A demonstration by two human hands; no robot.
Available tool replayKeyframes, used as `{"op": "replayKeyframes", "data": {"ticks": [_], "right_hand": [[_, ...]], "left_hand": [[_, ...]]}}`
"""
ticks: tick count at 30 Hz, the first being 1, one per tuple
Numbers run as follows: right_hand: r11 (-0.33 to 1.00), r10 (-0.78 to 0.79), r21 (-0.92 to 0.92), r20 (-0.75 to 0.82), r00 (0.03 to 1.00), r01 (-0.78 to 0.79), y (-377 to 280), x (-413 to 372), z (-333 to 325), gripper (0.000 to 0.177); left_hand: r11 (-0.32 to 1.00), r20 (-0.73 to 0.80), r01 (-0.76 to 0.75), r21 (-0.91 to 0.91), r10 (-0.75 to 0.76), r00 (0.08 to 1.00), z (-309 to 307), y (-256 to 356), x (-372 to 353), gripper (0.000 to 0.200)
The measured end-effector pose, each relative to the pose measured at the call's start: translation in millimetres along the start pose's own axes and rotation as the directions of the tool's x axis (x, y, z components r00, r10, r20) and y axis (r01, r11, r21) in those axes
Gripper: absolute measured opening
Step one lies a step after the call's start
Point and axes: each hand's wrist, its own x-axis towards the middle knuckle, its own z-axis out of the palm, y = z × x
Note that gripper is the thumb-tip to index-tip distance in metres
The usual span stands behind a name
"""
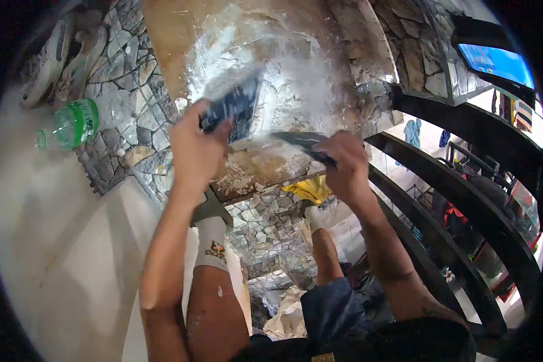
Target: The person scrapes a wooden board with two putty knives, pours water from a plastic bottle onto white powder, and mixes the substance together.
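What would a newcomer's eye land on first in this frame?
Probably the bright white material spread over the brown board at top centre. Just below, the left hand grips a dark rectangular tool and the right hand a dark blade. The green-labelled bottle at left and blue screen at upper right also stand out.

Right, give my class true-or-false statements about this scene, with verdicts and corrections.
1. The left hand holds a dark, flat, rectangular tool. True.
2. The right hand is empty. False: it grips a thin, dark, flat tool.
3. White residue covers part of the flat brown surface. True.
4. The green-labelled clear plastic bottle is on that surface. False: it is beside it.
5. A rectangular bright-blue screen shows at upper right. True.
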Motion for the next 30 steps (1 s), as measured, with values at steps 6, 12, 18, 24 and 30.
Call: {"op": "replayKeyframes", "data": {"ticks": [6,12,18,24,30], "right_hand": [[0.987,0.161,0.001,0.016,0.987,-0.161,-29.3,16.4,-50.0,0.032],[0.987,-0.071,-0.118,0.257,0.964,0.105,-66.0,25.8,-63.1,0.036],[0.976,-0.078,-0.162,0.367,0.927,0.146,-72.8,32.1,-72.6,0.029],[0.966,-0.058,-0.212,0.387,0.920,0.150,-77.2,32.9,-68.9,0.034],[0.958,-0.056,-0.223,0.470,0.881,0.180,-72.0,33.2,-62.8,0.035]], "left_hand": [[0.869,0.055,-0.440,0.227,0.440,0.896,2.6,-19.5,-50.4,0.033],[0.720,0.118,-0.676,0.156,0.666,0.737,4.2,-17.5,-49.9,0.029],[0.715,0.126,-0.679,0.169,0.667,0.734,5.8,-22.3,-52.7,0.023],[0.719,0.110,-0.663,0.208,0.656,0.747,3.4,-19.8,-53.2,0.022],[0.719,0.091,-0.661,0.215,0.659,0.746,8.6,-23.7,-55.3,0.021]]}}
